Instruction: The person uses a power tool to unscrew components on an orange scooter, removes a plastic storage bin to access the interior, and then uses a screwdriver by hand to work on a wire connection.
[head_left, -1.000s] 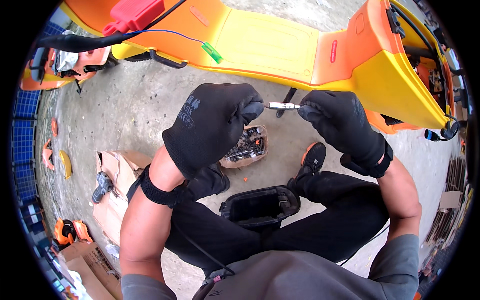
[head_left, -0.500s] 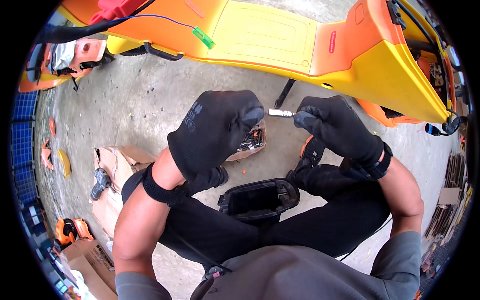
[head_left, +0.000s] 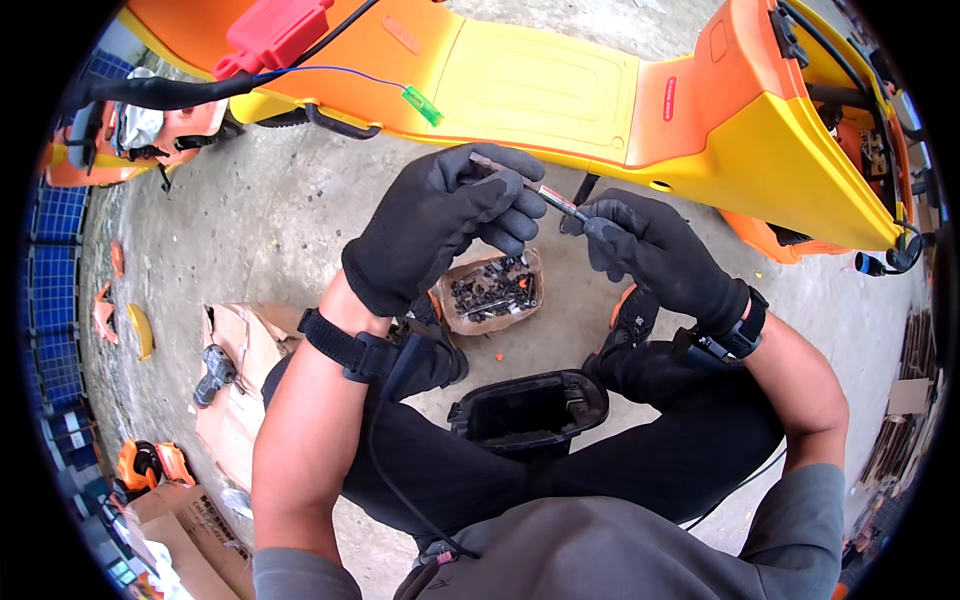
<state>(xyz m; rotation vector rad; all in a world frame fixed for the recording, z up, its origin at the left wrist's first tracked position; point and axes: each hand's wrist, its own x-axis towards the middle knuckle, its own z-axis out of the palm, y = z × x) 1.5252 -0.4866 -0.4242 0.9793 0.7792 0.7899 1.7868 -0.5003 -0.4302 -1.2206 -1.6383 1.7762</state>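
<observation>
Both my hands wear black gloves and are raised over my lap. A slim, pen-shaped rod (head_left: 560, 201) with a pale label and a dark grey end slants between them; its exact kind is unclear. My right hand (head_left: 655, 245) pinches the dark end between thumb and fingers. My left hand (head_left: 440, 220) is curled round the other side, where a thin brownish end (head_left: 487, 163) sticks out above the fingers. Whether that end belongs to the same rod is hidden by the glove.
Beyond my hands stands a yellow-and-orange vehicle body (head_left: 540, 80). A red case (head_left: 275, 38) and a green connector (head_left: 422, 105) hang on wires at upper left. Below are a box of small dark parts (head_left: 490, 320) and a black bin (head_left: 585, 405). A power drill (head_left: 213, 376) lies on cardboard (head_left: 245, 420).
My left hand has turned and its fingers have loosened from a fist, showing the brownish end. The rod now slants down to the right. The view has shifted, uncovering the box of parts.
</observation>
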